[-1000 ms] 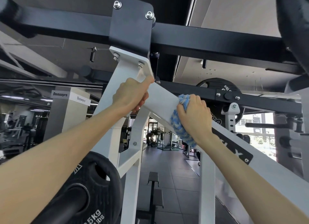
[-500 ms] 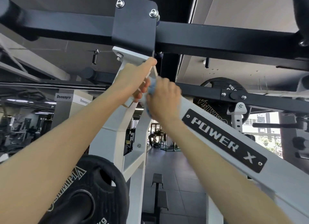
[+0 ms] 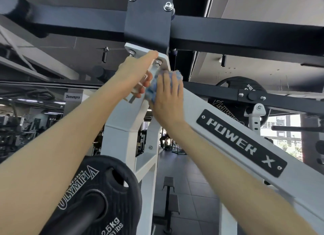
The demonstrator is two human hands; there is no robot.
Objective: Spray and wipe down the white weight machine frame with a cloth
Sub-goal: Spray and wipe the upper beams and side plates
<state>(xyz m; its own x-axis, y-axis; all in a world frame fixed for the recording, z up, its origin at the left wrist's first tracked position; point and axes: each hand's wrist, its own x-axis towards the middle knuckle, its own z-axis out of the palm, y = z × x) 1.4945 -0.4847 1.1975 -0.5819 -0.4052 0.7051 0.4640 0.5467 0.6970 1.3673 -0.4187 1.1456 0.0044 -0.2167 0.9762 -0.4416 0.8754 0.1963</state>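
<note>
The white weight machine frame [image 3: 190, 103] runs as a sloping beam from lower right up to a bolted joint under a black bracket. My right hand [image 3: 166, 98] lies flat on the top end of that beam, its straight fingers pressing a fluffy blue cloth [image 3: 151, 93] against the metal. My left hand [image 3: 135, 75] is right beside it at the joint, thumb stretched up toward the bolts. Its fingers are curled round what looks like a small clear spray bottle [image 3: 142, 85], mostly hidden by the hand.
A black POWER X label [image 3: 240, 141] sits lower on the beam. A black Olympia weight plate [image 3: 98, 191] on a bar is close at the lower left. A black crossbeam [image 3: 236, 35] runs overhead. A bench [image 3: 169, 198] stands on the floor below.
My right hand has slid the cloth up the sloping beam, off the label, to the top joint beside my left hand. Its fingers have flattened out. The left hand has stayed at the joint.
</note>
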